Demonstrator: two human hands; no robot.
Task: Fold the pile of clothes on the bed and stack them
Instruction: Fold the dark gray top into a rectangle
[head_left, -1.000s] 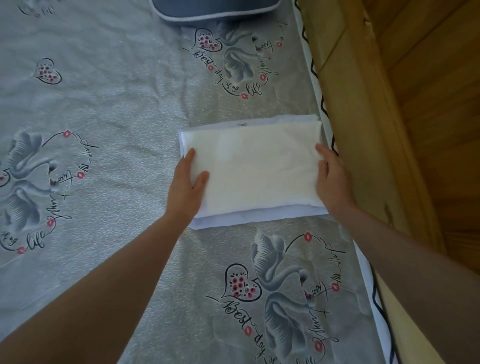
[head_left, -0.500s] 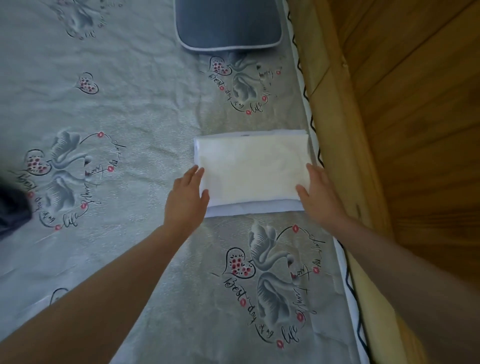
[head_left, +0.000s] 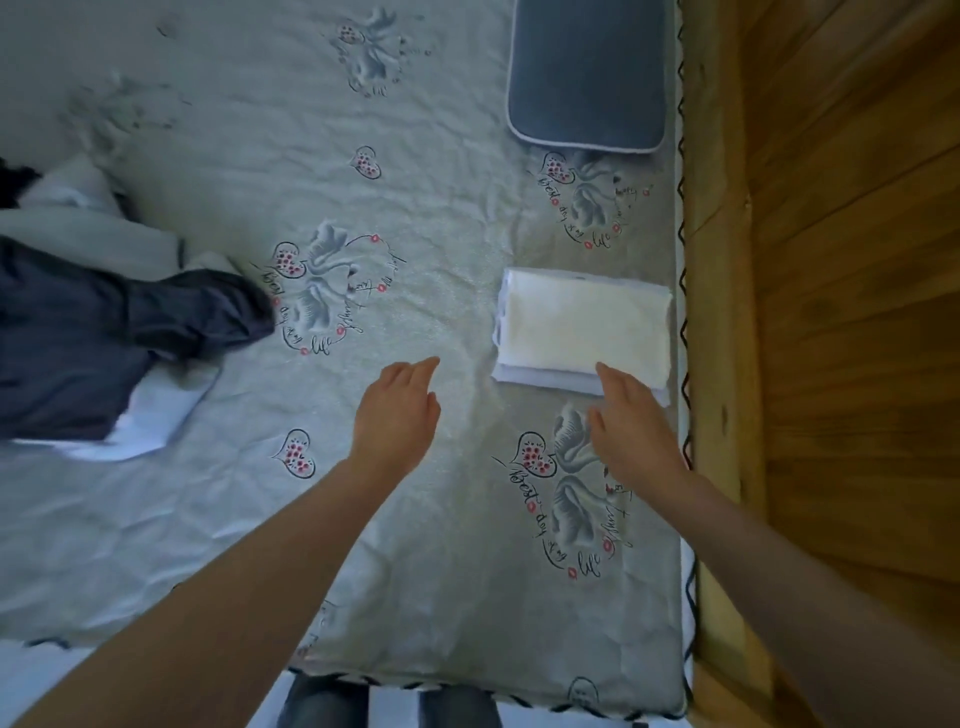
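Folded white stack (head_left: 582, 332) parked right of centre, against bed (head_left: 441, 519) edge to free folding room. Right hand (head_left: 631, 431) fingers relaxed, tips touching stack's near edge. Left hand (head_left: 397, 415) open, empty. Unfolded pile (head_left: 93, 332) at left edge.

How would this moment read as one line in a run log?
folded white stack: beside wall | left hand: open, off stack | right hand: open, at stack edge | unfolded pile: waiting

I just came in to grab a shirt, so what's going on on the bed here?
A person is folding laundry. A folded white stack lies at the bed's right edge, near a blue pillow. The right hand is open, its fingertips at the stack's near edge; the left hand hovers open over the bedspread, holding nothing. A pile of unfolded clothes waits on the left.
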